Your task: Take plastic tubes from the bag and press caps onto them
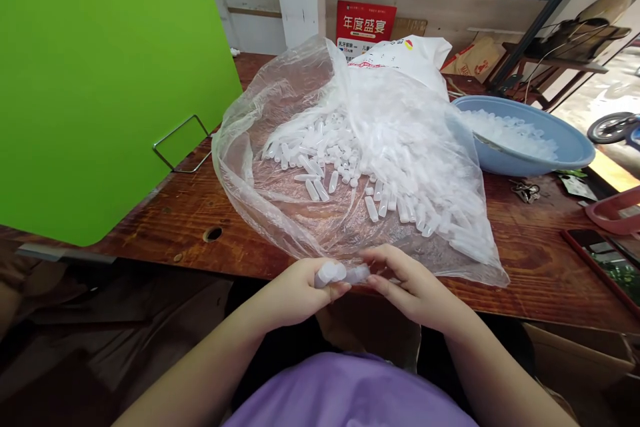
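My left hand point(304, 288) is closed around several small white plastic tubes point(330, 272) at the table's front edge. Just right of it, my right hand point(400, 280) has its thumb and fingertips at the end of a translucent tube point(357, 273), which reaches across from the left hand's bunch. Behind both hands lies a large clear plastic bag point(280, 213), its mouth facing left. Loose white tubes and short caps point(320, 153) are heaped inside the bag, with more showing through the film on its right side.
A blue basin point(530, 160) of white pieces stands at the right, near some keys point(526, 191) and a phone point(607, 267). At the left, a green board point(110, 80) with a wire stand point(183, 147) rises from the wooden table point(240, 247).
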### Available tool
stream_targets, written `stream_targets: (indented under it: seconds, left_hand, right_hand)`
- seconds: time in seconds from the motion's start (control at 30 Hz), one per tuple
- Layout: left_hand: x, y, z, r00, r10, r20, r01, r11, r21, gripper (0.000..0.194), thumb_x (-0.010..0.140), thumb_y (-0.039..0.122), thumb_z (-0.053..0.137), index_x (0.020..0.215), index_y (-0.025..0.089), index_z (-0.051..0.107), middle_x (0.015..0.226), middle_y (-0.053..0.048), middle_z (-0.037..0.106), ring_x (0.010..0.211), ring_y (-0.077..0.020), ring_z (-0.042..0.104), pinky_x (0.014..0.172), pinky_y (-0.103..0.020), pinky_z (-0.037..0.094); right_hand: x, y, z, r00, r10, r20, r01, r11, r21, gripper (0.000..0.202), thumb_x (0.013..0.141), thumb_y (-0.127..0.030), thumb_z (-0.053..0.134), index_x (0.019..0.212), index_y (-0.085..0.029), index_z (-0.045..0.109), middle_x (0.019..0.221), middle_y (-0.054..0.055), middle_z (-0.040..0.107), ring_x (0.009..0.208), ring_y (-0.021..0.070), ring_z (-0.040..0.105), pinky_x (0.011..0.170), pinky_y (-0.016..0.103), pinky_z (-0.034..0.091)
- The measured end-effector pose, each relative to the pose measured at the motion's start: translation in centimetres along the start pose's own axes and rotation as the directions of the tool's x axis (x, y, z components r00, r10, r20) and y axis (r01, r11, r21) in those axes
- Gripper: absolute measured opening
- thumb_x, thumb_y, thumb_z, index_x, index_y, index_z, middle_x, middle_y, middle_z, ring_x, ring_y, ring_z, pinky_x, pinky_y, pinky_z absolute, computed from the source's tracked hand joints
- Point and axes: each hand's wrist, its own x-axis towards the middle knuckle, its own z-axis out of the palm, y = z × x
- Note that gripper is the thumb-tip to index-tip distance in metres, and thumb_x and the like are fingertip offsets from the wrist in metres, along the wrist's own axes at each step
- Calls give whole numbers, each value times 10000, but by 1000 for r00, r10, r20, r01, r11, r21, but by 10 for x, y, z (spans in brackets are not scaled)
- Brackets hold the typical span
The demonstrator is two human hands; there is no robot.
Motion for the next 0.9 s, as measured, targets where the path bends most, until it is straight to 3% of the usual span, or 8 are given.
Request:
stream_targets:
  seconds: [0.13,0.2,0.3,0.47,0.63,0.7,0.8,0.9]
  left_hand:
    - [-2,-1,0,998,20,56,-23,998,56,214,755,351,527,672,162,471,611,46,394,569,-102,347,538,-220,298]
    - [-3,-1,1,999,17,39,-19,999,40,206,763,348,518,688,160,480,624,45,400,576,-103,350,546,-219,306]
    - [-3,-1,2,999,1,46,-2,1000,22,204,755,353,525,729,152,506,642,38,420,589,-108,365,560,-222,318]
    - [-2,2,5,997,-6,72,2,998,55,211,748,355,523,672,163,479,613,46,402,570,-104,353,545,-222,304]
    - [-4,0,5,995,-20,94,24,999,-44,241,727,385,539,687,153,487,612,41,411,572,-104,354,543,-227,305]
    - [-5,-1,5,991,-28,131,36,997,-62,250,726,389,546,687,148,490,609,37,423,571,-105,365,543,-229,307]
    - [-7,-4,6,993,-19,116,24,999,-45,255,736,388,560,685,148,491,609,40,424,567,-98,365,536,-222,308]
    - [-9,-8,3,989,28,144,-10,993,-120,295,738,423,580,688,142,507,588,42,431,544,-88,368,507,-209,302]
  right_hand:
    - [-3,-1,4,992,122,-32,-124,987,-103,337,942,-335,300,757,-181,535,692,26,549,665,149,529,627,276,434]
    - [-4,-1,6,990,137,-39,-138,990,-33,312,944,-352,301,856,-178,545,755,33,570,691,148,539,637,273,442]
    - [-6,-2,5,999,21,49,-21,1000,12,212,916,-304,402,1063,-202,517,942,44,588,847,152,554,744,271,440]
    - [-7,-4,6,986,166,-27,-168,978,-122,403,946,-362,261,719,-173,535,642,26,539,617,155,515,589,278,415]
    - [-14,-8,4,996,66,66,-64,998,-26,224,892,-279,447,1088,-192,507,968,51,596,834,153,557,723,270,436]
    - [-15,-9,5,988,99,115,-89,992,-86,154,901,-271,424,934,-185,546,874,38,607,777,152,552,677,266,425]
    - [-15,-8,11,982,180,62,-170,976,-139,350,942,-352,303,709,-175,496,686,19,560,641,141,513,581,255,391]
    - [-16,-7,13,997,74,24,-70,990,-126,316,932,-413,323,884,-167,517,773,33,571,670,136,514,593,247,394]
